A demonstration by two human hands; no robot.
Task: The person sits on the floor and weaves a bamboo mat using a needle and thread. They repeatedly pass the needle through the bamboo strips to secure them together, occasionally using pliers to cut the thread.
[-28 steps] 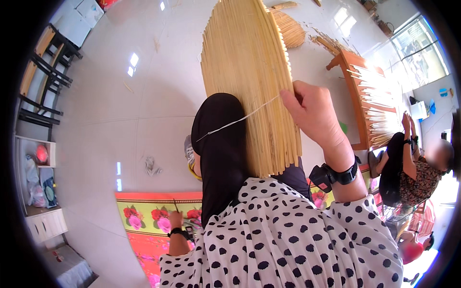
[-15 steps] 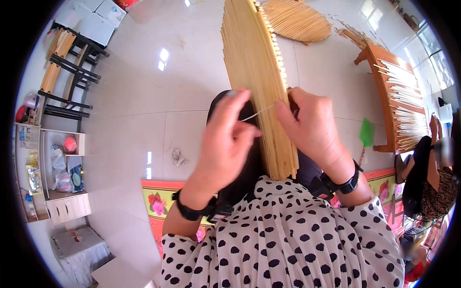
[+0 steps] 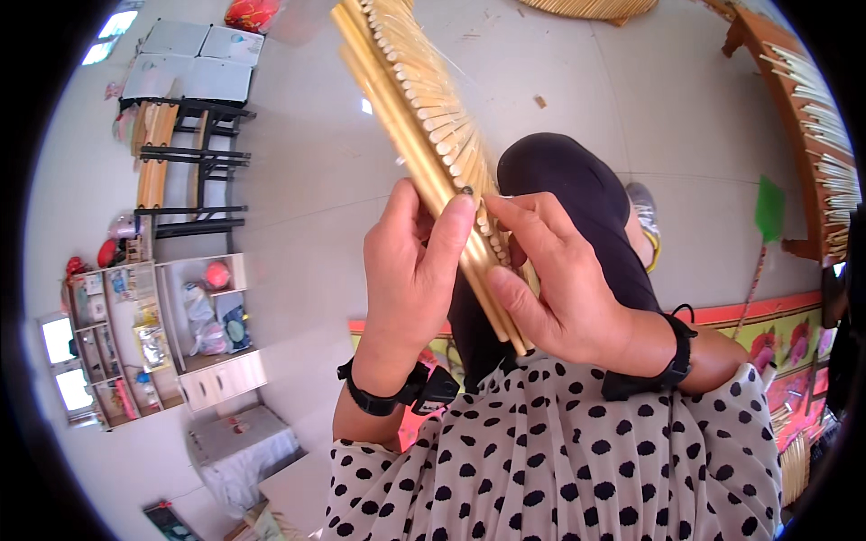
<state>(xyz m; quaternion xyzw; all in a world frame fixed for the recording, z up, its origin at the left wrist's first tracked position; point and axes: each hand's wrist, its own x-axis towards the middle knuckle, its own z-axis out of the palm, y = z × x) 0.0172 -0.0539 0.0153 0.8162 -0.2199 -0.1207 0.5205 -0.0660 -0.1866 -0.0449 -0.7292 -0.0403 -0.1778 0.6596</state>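
Observation:
A panel of pale yellow sticks bound side by side (image 3: 446,117) slants over my lap from the upper left. It is tipped up so that the round stick ends face me in a row. Around its left edge my left hand (image 3: 406,270) is closed, with the thumb pressed along the outer sticks. My right hand (image 3: 577,288) is closed on the lower right part, its index finger at the stick ends and its thumb lower down. Whether thread lies between the right fingers cannot be made out. My fingers hide part of the lower panel.
On the right, a brown wooden bench (image 3: 767,90) carries many loose sticks, with a green fly swatter (image 3: 769,206) near it. Another stick panel (image 3: 595,7) lies on the floor ahead. Shelves (image 3: 212,311) and folded black frames (image 3: 198,162) stand at left.
The panel has swung its far end leftward and tipped so its stick ends face me. Both hands have closed on it. The thread stretched across it earlier is out of sight. The view has shifted left.

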